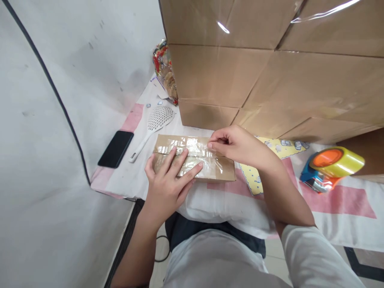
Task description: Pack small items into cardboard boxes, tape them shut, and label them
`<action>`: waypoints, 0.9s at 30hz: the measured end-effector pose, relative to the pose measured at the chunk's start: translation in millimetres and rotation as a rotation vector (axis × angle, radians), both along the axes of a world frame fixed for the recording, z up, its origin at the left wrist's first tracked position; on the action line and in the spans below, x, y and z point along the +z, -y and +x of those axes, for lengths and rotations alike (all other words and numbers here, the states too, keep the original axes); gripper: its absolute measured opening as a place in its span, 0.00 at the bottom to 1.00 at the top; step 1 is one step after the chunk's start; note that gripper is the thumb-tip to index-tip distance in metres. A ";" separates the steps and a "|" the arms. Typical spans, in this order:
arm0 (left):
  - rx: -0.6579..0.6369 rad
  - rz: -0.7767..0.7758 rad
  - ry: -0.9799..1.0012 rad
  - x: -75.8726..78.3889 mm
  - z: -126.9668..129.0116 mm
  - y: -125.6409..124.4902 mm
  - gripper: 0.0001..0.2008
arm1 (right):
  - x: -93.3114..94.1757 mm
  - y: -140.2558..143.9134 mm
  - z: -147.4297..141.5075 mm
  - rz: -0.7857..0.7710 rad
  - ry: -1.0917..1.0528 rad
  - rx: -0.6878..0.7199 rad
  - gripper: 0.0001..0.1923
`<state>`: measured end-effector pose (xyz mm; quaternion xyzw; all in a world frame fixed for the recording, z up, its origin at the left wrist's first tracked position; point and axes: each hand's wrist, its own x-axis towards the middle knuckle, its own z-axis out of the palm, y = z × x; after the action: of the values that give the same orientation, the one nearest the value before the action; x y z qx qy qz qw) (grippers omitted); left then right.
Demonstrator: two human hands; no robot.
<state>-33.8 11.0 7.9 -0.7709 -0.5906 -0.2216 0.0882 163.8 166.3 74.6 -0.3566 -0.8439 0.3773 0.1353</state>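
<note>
A: Parcel lies near the table's front edge, in brown paper with clear tape across its top.

B: And the hands?

A: Left hand is spread open, flat on the parcel's near half, pinning it. Right hand is closed in a pinch on the tape's end at the far right part.

B: How would you do it well?

A: I'd keep the tape taut and low, press outward from the middle to avoid wrinkles, and hold the parcel firmly. Tape dispenser sits toward the right edge; phone and slotted scoop near the left edge, cardboard boxes stacked behind.
</note>
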 end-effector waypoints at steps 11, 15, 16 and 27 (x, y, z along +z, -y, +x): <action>-0.002 0.011 0.010 -0.3 2.6 0.9 0.17 | 2.5 5.6 -2.0 0.380 0.249 -0.141 0.11; 0.003 0.007 0.009 -0.6 2.2 1.4 0.19 | -0.8 -1.4 -1.9 0.411 0.279 -0.292 0.21; 0.005 0.007 0.008 -0.6 1.7 1.6 0.19 | -1.2 -1.9 -1.9 0.425 0.264 -0.313 0.20; -0.114 0.033 0.124 -3.8 36.8 0.3 0.20 | -19.3 -0.8 -10.4 0.209 0.264 -0.095 0.22</action>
<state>3.0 10.7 4.1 -0.7865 -0.5464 -0.2833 0.0515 153.4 167.0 55.3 -0.4265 -0.8712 0.2304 0.0771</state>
